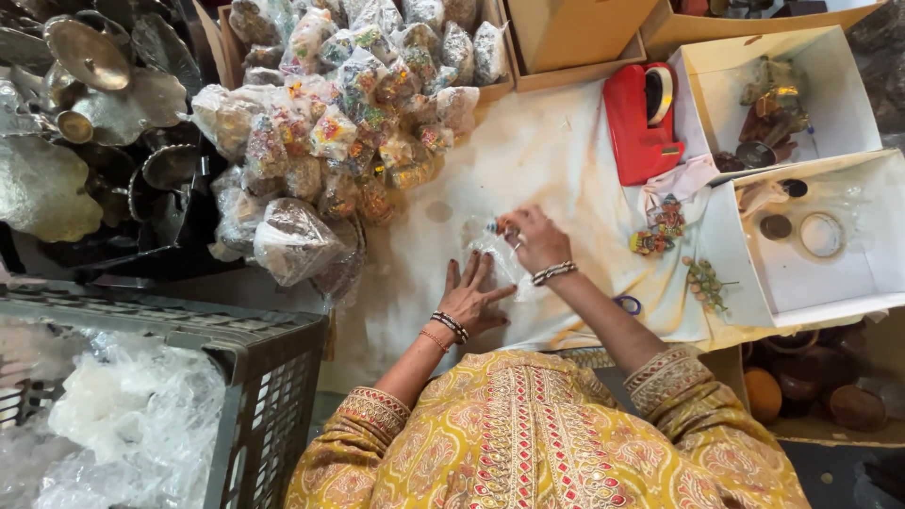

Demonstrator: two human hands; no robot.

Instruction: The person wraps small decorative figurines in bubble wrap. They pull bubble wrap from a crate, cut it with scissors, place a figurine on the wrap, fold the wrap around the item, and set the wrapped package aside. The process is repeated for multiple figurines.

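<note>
Grip of the right hand (535, 240): fingertips pressed together, pinching the top end of a small clear plastic pouch (498, 253) where a bit of coloured filling shows. Grip of the left hand (471, 300): fingers spread flat, pressing down beside and partly over the lower end of that same pouch, nothing closed inside it. Taking the pouch as landmark and going from largest to smallest: under it, touching, the table covered with a stained pale cloth (528, 151); far to its lower left, a grey plastic crate (273, 377) stuffed with crumpled clear film; to its upper left, near, a big heap of filled pouches (349, 104) with colourful contents; farther left beyond the heap, tarnished metal dishes (85, 104); to its right, well apart, two open white boxes (848, 273), the nearer one holding a tape roll (822, 234); above and to its right, a red tape dispenser (641, 118); just right of the pinching hand, a small colourful ornament (660, 228) and a beaded sprig (705, 281). Long axis of the pouch running diagonally, from the upper right under the pinch down toward the left palm. Right hand nearer to the open end, left hand nearer to the closed bottom; both wrists wearing bangles.
</note>
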